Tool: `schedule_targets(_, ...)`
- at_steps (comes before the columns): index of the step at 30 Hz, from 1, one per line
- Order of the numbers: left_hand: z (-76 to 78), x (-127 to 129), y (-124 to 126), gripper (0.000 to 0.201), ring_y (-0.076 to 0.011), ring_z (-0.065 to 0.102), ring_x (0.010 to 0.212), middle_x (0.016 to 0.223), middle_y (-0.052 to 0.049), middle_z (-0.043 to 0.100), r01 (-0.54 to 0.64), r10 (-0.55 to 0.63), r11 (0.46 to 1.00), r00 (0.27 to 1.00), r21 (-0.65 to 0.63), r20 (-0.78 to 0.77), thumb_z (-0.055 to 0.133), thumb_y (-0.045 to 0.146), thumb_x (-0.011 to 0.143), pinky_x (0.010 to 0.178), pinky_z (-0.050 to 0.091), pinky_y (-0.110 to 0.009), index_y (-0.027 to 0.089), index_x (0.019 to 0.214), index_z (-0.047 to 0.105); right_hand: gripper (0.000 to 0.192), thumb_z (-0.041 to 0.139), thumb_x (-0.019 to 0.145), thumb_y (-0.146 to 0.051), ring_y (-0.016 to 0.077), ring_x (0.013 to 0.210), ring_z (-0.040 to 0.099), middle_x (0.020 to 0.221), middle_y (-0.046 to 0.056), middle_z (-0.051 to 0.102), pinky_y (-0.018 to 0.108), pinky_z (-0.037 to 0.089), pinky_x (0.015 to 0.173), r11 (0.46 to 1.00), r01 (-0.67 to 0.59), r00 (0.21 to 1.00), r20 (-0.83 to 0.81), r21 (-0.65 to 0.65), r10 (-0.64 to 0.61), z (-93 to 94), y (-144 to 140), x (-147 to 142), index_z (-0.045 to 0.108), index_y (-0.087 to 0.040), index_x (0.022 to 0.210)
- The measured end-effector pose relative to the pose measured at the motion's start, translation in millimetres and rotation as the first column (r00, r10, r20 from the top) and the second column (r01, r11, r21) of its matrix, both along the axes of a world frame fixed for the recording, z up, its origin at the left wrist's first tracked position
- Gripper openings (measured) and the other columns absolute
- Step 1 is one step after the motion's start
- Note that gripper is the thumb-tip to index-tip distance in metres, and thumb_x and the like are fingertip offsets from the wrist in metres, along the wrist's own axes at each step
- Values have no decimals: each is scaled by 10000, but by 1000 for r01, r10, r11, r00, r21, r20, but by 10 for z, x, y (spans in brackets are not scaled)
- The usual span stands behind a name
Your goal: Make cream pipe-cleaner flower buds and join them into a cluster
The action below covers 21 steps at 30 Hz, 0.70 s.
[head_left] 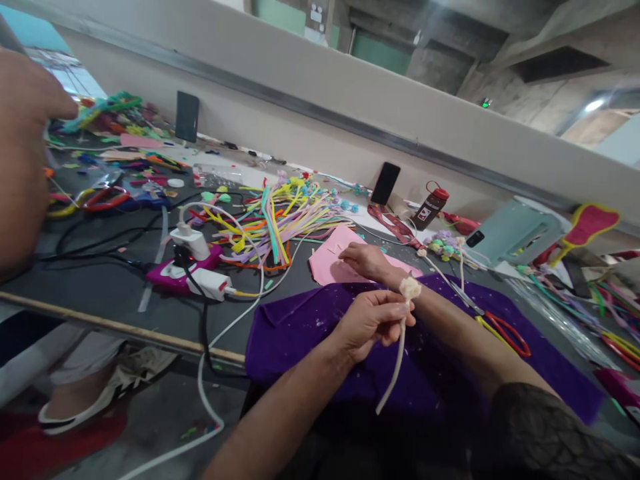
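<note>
My left hand (pixel 375 320) pinches a cream pipe-cleaner flower (pixel 410 287) just below its head. Its fuzzy stem (pixel 399 373) hangs down, curving over the purple cloth. Beyond it my right arm crosses over, and my right hand (pixel 367 261) reaches onto a pink sheet (pixel 327 259) with its fingers stretched forward and slightly bent. Small pale slivers lie on that sheet by the fingertips. Whether a fingertip touches one is too small to see. Scissors with red and yellow handles (pixel 507 333) rest on the purple cloth (pixel 295 327), to the right of my right forearm.
A purple power strip (pixel 167 280) with plugs and cables sits left of the cloth. Behind lies a heap of colourful pipe cleaners (pixel 275 220). A phone (pixel 385 183) and brown bottle (pixel 431 207) stand at the back. Another person's arm (pixel 23 160) enters at left.
</note>
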State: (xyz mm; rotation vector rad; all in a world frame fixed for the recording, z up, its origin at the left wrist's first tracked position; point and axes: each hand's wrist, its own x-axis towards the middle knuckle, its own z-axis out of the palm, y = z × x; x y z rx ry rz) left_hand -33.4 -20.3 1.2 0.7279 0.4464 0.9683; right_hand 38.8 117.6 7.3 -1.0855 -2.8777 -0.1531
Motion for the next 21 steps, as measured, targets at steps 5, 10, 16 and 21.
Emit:
schedule_targets(5,-24,-37,7,171,-27,431,358,640,-26,633,-53,53,999,994,-4,97,655,260,678,331,243,-167,113,752,612,250,415,882,-236,202,859,569,931,101,617,258,367,647,1000,12,997,76,-7,-11,-138,130,-221,624,-160,995)
schedule_targets(10,-47,-44,16,161,-24,429,353,641,-29,635,-73,72,997,987,0,140,646,249,688,326,230,-168,109,758,610,235,414,870,-224,213,876,558,944,141,613,274,374,695,998,56,998,36,-12,-55,-147,144,-269,606,-108,943)
schedule_targets(16,-50,-56,24,207,-20,419,340,634,-8,623,-148,151,988,985,-45,83,667,289,669,317,227,-165,120,765,594,216,383,859,-199,152,723,568,859,56,635,250,401,624,985,165,963,-205,-55,-173,55,-24,119,552,-148,985)
schedule_targets(21,-50,-37,50,215,-9,407,358,650,7,614,-183,186,981,982,-65,32,661,286,678,320,227,-138,129,805,589,219,553,779,-326,107,622,552,762,3,607,223,437,552,866,-80,580,-730,-493,-362,130,-368,681,584,-159,916)
